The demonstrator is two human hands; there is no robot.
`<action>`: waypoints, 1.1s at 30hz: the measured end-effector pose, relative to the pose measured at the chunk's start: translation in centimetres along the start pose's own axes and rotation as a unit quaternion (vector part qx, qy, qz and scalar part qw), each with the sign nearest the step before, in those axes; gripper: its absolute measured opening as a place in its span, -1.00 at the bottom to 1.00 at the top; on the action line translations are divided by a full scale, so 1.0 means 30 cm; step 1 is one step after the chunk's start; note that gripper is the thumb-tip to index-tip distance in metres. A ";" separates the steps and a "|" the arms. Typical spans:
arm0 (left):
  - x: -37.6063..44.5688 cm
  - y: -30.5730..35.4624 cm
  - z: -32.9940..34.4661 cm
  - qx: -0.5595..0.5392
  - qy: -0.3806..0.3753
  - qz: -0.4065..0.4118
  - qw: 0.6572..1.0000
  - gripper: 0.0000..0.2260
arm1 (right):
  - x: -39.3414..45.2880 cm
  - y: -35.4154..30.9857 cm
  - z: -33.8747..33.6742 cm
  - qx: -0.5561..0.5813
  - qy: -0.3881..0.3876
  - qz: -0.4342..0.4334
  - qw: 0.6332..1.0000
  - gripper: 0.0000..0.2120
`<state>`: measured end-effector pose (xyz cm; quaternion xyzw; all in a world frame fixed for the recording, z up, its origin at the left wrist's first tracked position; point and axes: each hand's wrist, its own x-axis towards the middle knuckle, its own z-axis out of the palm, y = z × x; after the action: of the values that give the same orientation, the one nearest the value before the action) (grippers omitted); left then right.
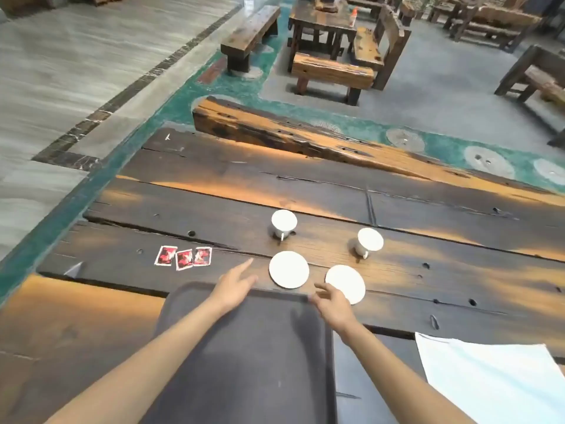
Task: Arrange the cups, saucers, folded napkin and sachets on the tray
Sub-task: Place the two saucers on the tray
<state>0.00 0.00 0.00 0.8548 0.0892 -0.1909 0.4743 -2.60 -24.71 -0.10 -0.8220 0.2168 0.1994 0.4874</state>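
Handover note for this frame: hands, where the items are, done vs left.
Left hand: open, empty, at the tray's far edge.
Right hand: open, empty, at the tray's far right corner, beside the near saucer.
Tray: nothing on it.
On the table: far saucer, two cups, three sachets to the left, napkin to the right.
Done: nothing loaded. Left: everything.
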 end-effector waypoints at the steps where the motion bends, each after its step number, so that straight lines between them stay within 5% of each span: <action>1: 0.038 -0.008 0.015 -0.033 0.020 -0.026 0.999 -0.53 | 0.042 0.020 0.005 0.063 0.007 0.025 0.998 -0.62; 5: 0.178 -0.042 0.066 -0.119 0.026 -0.106 0.987 -0.64 | 0.168 0.043 0.010 0.175 0.023 0.102 0.979 -0.79; 11: 0.345 -0.055 0.140 -0.148 0.008 -0.172 0.974 -0.68 | 0.353 0.014 0.054 0.096 0.050 0.130 0.986 -0.86; 22: 0.520 -0.051 0.282 -0.170 0.031 -0.184 0.968 -0.65 | 0.547 0.064 0.150 0.045 0.102 0.153 0.982 -0.73; 33: 0.397 -0.063 0.170 -0.269 0.048 -0.144 0.951 -0.62 | 0.421 0.011 0.128 0.243 0.072 0.111 0.961 -0.76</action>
<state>9.00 -3.62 -8.80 0.6817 0.2817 -0.1845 0.6495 7.22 -23.49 -8.84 -0.6617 0.3837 0.1337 0.6301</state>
